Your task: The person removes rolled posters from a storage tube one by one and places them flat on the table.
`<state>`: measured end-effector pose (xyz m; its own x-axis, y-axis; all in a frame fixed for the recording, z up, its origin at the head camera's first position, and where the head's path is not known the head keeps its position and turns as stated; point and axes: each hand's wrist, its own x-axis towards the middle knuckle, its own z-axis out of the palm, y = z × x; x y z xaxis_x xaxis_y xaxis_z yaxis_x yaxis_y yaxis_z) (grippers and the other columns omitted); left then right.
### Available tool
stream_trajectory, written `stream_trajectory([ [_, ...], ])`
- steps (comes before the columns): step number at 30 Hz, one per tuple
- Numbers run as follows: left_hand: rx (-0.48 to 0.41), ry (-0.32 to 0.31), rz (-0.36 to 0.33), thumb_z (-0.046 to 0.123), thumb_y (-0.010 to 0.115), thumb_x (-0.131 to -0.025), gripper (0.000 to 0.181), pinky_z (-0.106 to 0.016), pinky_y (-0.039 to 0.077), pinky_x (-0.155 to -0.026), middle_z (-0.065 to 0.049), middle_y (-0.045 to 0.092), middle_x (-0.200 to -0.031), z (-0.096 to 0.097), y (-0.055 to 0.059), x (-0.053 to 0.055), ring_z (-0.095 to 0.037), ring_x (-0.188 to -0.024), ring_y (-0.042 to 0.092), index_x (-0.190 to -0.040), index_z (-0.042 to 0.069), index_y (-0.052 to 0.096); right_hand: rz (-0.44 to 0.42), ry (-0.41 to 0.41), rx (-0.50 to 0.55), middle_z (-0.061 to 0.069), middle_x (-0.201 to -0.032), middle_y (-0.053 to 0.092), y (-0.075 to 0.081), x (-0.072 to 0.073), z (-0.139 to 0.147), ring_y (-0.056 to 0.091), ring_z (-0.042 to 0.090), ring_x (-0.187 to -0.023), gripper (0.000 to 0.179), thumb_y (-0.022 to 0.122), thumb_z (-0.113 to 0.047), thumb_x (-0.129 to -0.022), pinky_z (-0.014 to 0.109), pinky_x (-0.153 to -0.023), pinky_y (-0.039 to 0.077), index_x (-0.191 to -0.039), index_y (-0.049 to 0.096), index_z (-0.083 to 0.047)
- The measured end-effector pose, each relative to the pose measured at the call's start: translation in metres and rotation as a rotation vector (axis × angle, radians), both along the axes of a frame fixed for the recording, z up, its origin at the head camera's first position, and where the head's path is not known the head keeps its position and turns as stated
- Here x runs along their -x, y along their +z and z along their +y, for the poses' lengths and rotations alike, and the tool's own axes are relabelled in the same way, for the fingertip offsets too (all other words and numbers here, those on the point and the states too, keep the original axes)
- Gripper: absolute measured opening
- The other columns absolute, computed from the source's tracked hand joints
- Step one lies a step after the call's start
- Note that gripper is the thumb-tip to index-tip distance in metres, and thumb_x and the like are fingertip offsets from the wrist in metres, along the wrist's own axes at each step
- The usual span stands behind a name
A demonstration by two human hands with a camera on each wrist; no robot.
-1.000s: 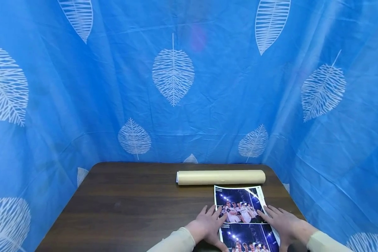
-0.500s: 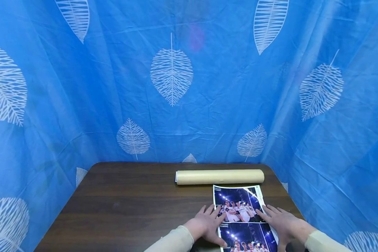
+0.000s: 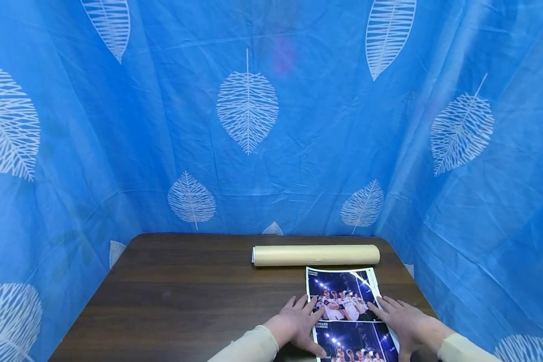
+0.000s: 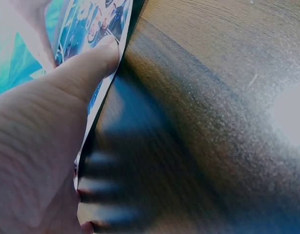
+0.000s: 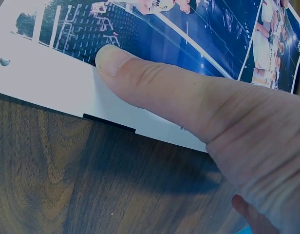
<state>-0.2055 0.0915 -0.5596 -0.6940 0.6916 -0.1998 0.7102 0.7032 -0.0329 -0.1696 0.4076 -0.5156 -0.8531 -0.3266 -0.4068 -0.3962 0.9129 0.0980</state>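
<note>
A glossy printed sheet [image 3: 346, 281] lies lengthwise at the right of the table, with two stacked photos of a group in white tops against dark blue. Along its left edge rests my left hand [image 3: 298, 324], fingers spread and fairly straight. My right hand [image 3: 404, 322] rests the same way on the right edge. In the left wrist view the left thumb [image 4: 108, 53] presses the sheet's margin, which stands slightly off the wood. The right thumb [image 5: 116, 63] lies across the lower photo beside the white margin [image 5: 47, 68] in the right wrist view. The sheet's near end is cut off in the head view.
A cream-coloured roll [image 3: 317, 255] lies crosswise just beyond the sheet's far end. The dark wooden table [image 3: 176, 291] extends to the left. Blue cloth [image 3: 298, 151] with white leaf prints hangs around the back and sides.
</note>
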Motion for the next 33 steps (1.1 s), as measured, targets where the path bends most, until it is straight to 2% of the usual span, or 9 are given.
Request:
stream_trajectory([
  [5,0.005,-0.008,0.018,0.092,0.054,-0.073,0.103,-0.043,0.029,-0.119,0.01,0.029,-0.165,-0.001,0.001,-0.001,-0.017,-0.151,0.026,-0.16,0.041,0.031,0.001,0.008,0.003,0.021,-0.157,0.038,-0.003,0.001,0.001,0.037,0.042,-0.143,0.147,0.093,-0.072,-0.039,0.06,-0.113,0.035,-0.157,0.032,-0.009],
  [12,0.016,-0.005,-0.009,0.09,0.058,-0.073,0.104,-0.043,0.031,-0.118,0.008,0.03,-0.165,-0.002,0.016,-0.005,-0.018,-0.151,0.027,-0.159,0.039,0.033,-0.045,-0.025,0.028,0.021,-0.158,0.037,-0.003,0.002,0.001,0.037,0.043,-0.143,0.142,0.092,-0.073,-0.045,0.063,-0.112,0.034,-0.158,0.031,-0.01],
  [16,0.015,-0.008,0.011,0.09,0.06,-0.072,0.103,-0.043,0.033,-0.116,0.009,0.033,-0.163,-0.002,0.02,-0.006,-0.018,-0.149,0.03,-0.158,0.038,0.035,-0.084,-0.07,0.108,0.022,-0.158,0.036,-0.001,0.004,0.001,0.034,0.047,-0.143,0.133,0.097,-0.06,-0.05,0.067,-0.11,0.034,-0.157,0.034,-0.01],
  [20,-0.021,-0.015,0.022,0.089,0.063,-0.071,0.104,-0.043,0.036,-0.115,0.007,0.036,-0.162,-0.005,0.02,-0.007,-0.019,-0.148,0.033,-0.157,0.037,0.038,-0.096,-0.14,0.221,0.021,-0.158,0.037,-0.003,0.002,0.0,0.03,0.049,-0.144,0.122,0.1,-0.041,-0.052,0.068,-0.109,0.035,-0.154,0.042,-0.009],
  [24,-0.061,-0.027,0.039,0.087,0.066,-0.07,0.102,-0.043,0.038,-0.113,0.006,0.039,-0.16,-0.011,0.017,-0.01,-0.02,-0.145,0.037,-0.155,0.036,0.042,-0.05,-0.17,0.357,0.027,-0.153,0.041,-0.007,-0.004,-0.004,0.028,0.055,-0.143,0.104,0.097,-0.029,-0.056,0.073,-0.105,0.035,-0.147,0.052,-0.005],
  [27,-0.09,-0.049,0.055,0.086,0.065,-0.071,0.1,-0.04,0.038,-0.112,0.005,0.04,-0.159,-0.016,0.014,-0.014,-0.02,-0.144,0.038,-0.155,0.035,0.043,0.013,-0.162,0.432,0.031,-0.147,0.046,-0.009,-0.01,-0.008,0.029,0.06,-0.14,0.087,0.091,-0.028,-0.063,0.076,-0.103,0.033,-0.14,0.058,-0.002],
  [33,-0.175,-0.102,0.068,0.089,0.055,-0.076,0.098,-0.04,0.034,-0.116,0.001,0.035,-0.163,-0.026,0.008,-0.019,-0.021,-0.147,0.033,-0.157,0.036,0.04,0.139,-0.168,0.449,0.028,-0.14,0.054,-0.005,-0.022,-0.015,0.034,0.059,-0.137,0.071,0.085,-0.036,-0.072,0.075,-0.102,0.035,-0.132,0.065,-0.002],
])
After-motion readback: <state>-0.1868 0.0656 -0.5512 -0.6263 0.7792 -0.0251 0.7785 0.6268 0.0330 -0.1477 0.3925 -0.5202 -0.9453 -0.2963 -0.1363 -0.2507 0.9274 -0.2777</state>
